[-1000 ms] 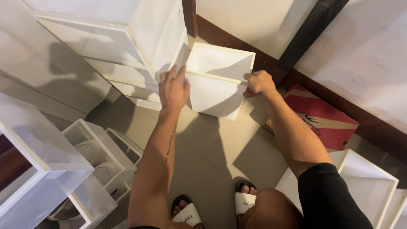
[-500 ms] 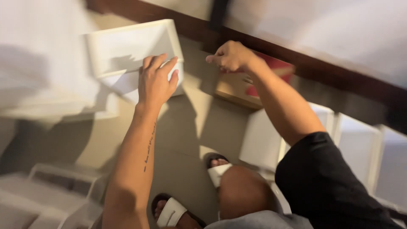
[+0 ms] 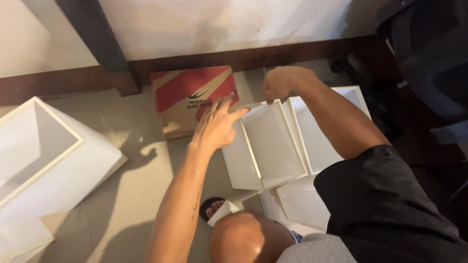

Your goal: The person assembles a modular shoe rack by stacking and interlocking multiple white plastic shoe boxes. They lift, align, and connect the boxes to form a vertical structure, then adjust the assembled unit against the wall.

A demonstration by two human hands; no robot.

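Note:
A white open box (image 3: 275, 146) lies on the floor in front of me, its opening facing up. My right hand (image 3: 282, 83) is curled closed at the box's far rim and seems to pinch it. My left hand (image 3: 217, 125) hovers at the box's far left corner with fingers spread, the index fingertip touching or nearly touching the rim. A red and tan cardboard shoebox (image 3: 187, 100) sits just behind my left hand, against the wall.
A second white box (image 3: 327, 131) lies right of the first, and white panels (image 3: 302, 204) lie near my knee. A large white cube unit (image 3: 53, 146) stands at left. A dark wooden post (image 3: 95, 44), a baseboard and a dark chair (image 3: 429, 63) border the floor. My sandalled foot (image 3: 217, 209) is below.
The view has swung right, away from the white shelf unit. Both hands have left the white box they held there and now meet another white box beside the shoebox.

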